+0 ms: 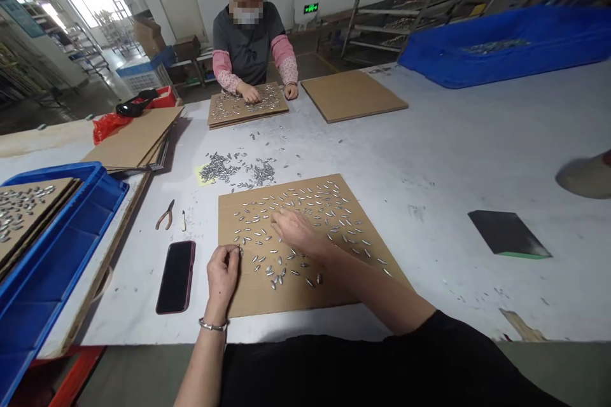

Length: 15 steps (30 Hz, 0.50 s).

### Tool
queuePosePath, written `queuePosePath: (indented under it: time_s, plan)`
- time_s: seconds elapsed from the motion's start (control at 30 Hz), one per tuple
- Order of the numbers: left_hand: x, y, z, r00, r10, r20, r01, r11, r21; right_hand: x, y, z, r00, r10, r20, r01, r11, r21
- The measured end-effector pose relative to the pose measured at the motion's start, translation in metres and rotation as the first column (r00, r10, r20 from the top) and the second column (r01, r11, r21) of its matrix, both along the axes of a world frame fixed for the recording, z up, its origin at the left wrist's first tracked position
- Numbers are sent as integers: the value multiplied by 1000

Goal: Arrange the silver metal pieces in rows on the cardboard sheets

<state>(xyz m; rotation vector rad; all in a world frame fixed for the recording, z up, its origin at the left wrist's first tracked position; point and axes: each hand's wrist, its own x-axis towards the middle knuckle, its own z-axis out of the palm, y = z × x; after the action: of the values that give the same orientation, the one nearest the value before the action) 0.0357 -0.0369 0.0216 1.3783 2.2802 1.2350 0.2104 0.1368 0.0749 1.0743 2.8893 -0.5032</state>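
A brown cardboard sheet [296, 299] lies in front of me, with many small silver metal pieces [280, 271], pointed at the ends, spread over it. At the sheet's left edge my left hand [223, 273] is closed in a pinch; a small silver metal piece [240, 250] shows at its fingertips. My right hand [294, 230] reaches over the middle of the sheet, fingers curled down among the pieces. What its fingertips hold, if anything, is hidden. Beyond the sheet, loose piles of the same pieces [219, 167] lie on the white table [458, 159], partly on yellow paper.
Left of the sheet are a phone [175, 278], pliers [165, 215] and a small pointed tool [183, 221]. Blue bins [102, 194] stand left and far right. Across the table a co-worker [251, 44] handles pieces on stacked cardboard. A dark abrasive-looking sheet [508, 233] lies right.
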Motion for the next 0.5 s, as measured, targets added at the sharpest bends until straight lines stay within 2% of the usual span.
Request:
queuePosePath:
  time_s: [0.1,0.17,0.5]
  plan:
    - [0,0,0,1000,-2,-6,2,1000,4,2,-4,-7,984,177,-35,-176,984,11]
    - [1,0,0,1000,-5,-13,5,1000,9,2,-8,-11,972,234,-19,-233,972,21]
    - [-1,0,-5,998,-17,-64,19,999,27,-1,-13,-11,979,206,2,-206,977,50]
